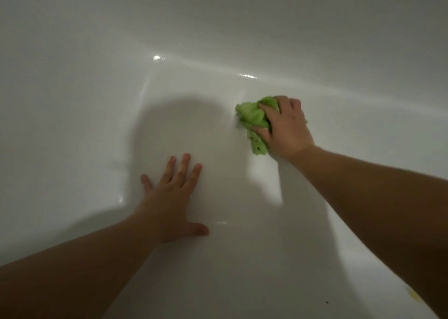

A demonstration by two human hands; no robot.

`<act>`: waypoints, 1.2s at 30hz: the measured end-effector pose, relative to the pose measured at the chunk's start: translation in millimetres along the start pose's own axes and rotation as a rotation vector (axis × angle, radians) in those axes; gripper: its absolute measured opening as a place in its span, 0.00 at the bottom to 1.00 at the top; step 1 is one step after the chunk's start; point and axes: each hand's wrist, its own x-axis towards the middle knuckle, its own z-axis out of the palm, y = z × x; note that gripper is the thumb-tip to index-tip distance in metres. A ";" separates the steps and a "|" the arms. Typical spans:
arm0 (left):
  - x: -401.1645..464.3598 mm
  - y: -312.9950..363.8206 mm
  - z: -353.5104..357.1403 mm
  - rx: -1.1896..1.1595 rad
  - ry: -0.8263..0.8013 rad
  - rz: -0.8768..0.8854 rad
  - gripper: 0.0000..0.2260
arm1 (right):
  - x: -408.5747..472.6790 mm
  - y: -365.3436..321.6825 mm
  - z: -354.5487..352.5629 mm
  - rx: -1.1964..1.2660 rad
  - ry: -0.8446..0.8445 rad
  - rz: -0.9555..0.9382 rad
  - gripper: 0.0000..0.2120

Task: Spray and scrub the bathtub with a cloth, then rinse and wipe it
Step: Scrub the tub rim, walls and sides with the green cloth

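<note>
1. Left hand (173, 197): nearest; grip apart, fingers spread, palm flat on the bathtub (84, 100) floor as a brace.
2. Right hand (284, 127): farther; grip clamped on the cloth (254, 119), pressing it down near the far wall's curve.
3. Bathtub: surface glistens wet by the cloth.
4. Progress: mid-job; scrubbing or wiping, cannot tell which.
</note>
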 end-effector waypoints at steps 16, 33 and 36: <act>6.9 11.8 -7.8 0.007 -0.012 0.004 0.66 | -58.6 -3.2 24.3 0.033 -0.162 -0.525 0.29; 17.6 12.0 -7.9 0.001 0.013 0.022 0.68 | 91.6 -54.3 9.1 -0.030 0.107 -0.121 0.26; 18.3 14.0 -9.9 -0.007 0.009 0.021 0.68 | 23.7 -41.4 16.6 -0.045 -0.030 -0.292 0.34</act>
